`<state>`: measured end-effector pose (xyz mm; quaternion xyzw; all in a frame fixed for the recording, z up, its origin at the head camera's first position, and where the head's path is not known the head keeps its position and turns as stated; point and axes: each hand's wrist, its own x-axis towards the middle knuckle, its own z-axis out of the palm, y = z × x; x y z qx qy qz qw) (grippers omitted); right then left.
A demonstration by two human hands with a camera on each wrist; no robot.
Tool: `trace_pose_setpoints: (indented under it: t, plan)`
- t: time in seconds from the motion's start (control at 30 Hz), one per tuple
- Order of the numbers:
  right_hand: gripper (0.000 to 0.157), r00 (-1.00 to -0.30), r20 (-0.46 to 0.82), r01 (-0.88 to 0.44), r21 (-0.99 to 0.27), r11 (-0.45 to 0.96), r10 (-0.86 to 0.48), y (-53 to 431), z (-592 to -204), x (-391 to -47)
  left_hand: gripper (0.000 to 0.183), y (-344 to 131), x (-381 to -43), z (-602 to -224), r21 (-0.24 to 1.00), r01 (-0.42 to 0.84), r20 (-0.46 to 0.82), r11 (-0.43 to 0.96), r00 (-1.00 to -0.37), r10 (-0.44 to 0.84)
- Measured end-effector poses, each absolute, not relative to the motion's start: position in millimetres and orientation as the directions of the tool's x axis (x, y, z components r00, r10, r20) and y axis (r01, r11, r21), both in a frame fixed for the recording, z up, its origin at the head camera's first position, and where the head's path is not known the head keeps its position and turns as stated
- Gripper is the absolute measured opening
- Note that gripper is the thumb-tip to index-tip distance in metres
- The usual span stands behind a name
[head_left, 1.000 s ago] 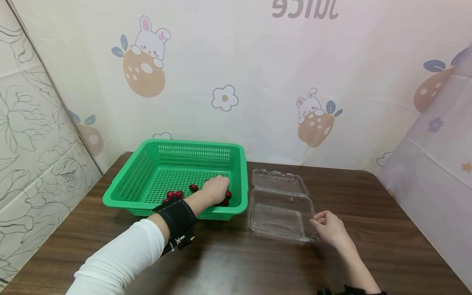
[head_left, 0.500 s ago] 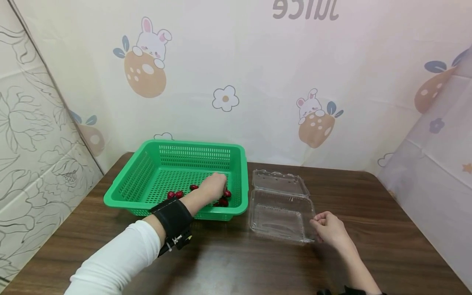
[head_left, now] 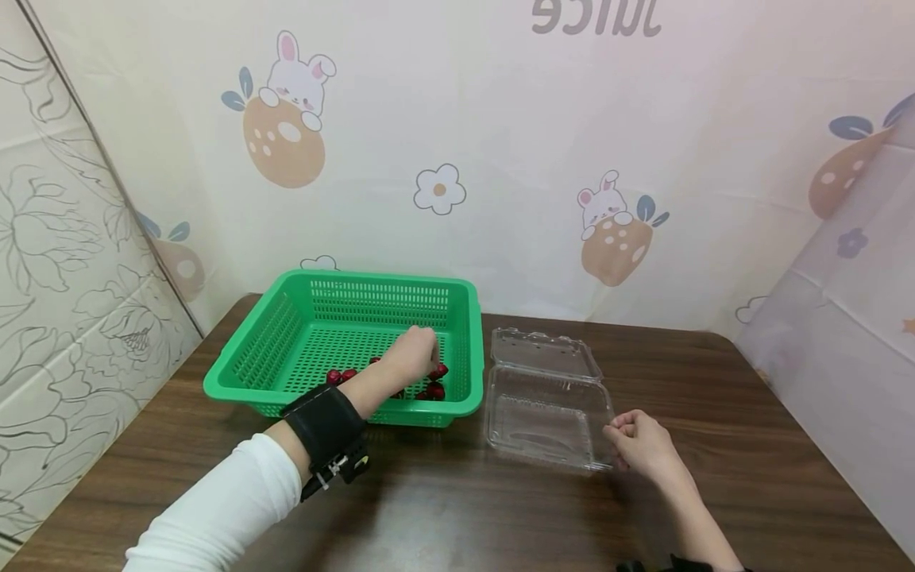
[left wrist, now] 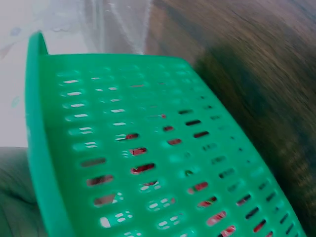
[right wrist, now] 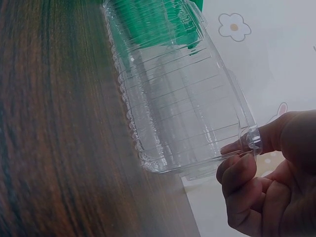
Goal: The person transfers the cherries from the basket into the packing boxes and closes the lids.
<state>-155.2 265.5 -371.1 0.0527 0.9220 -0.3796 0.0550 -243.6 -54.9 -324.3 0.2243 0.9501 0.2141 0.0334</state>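
Observation:
My left hand [head_left: 407, 357] reaches into a green plastic basket [head_left: 282, 393], its fingers pointing down among small, shiny, dark red fruits [head_left: 434, 390]. One red fruit [head_left: 438, 371] shows at the fingertips, which seem to pinch it; the hand itself covers most of the grip. In the left wrist view, the slotted basket wall [left wrist: 108, 143] hides that hand, and bits of red show through the slots. My right hand [head_left: 643, 445] pinches the right edge of a clear plastic clamshell container [head_left: 543, 425] between thumb and fingers. The container's lid [head_left: 546, 354] lies folded back.
The basket and the container stand side by side on a dark brown wooden table [head_left: 457, 508]. Behind them hangs a pale printed curtain [head_left: 500, 238]. More red fruits [head_left: 341, 376] lie to the left of my left wrist inside the basket.
My left hand has shifted slightly left and up inside the basket, and one red fruit at its fingertips moves along with it. My right hand stays on the container's edge.

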Motion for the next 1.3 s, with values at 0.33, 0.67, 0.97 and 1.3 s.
trace_pose_setpoints:
  t: [0.33, 0.67, 0.97, 1.3]
  plan:
    - [0.021, -0.987, -0.148, 0.144, -0.695, 0.704, 0.056, 264.8, -371.6, -155.8, 0.012, -52.7, -230.0, -311.7, 0.450, 0.425, 0.105, 0.786, -0.899, 0.426]
    - [0.020, -0.989, -0.132, 0.143, -0.699, 0.701, 0.071, 265.4, -373.3, -157.5, 0.008, -54.1, -212.4, -304.9, 0.545, 0.465, 0.257, 0.698, -0.885, 0.388]
    - [0.020, -0.989, -0.133, 0.136, -0.694, 0.707, 0.059, 266.0, -373.1, -157.5, 0.006, -53.5, -198.5, -303.9, 0.603, 0.481, 0.358, 0.636, -0.876, 0.322]
    - [0.020, -0.988, -0.138, 0.141, -0.696, 0.704, 0.061, 265.3, -372.4, -157.0, 0.004, -43.8, -182.7, -311.0, 0.612, 0.597, 0.509, 0.519, -0.799, 0.320]
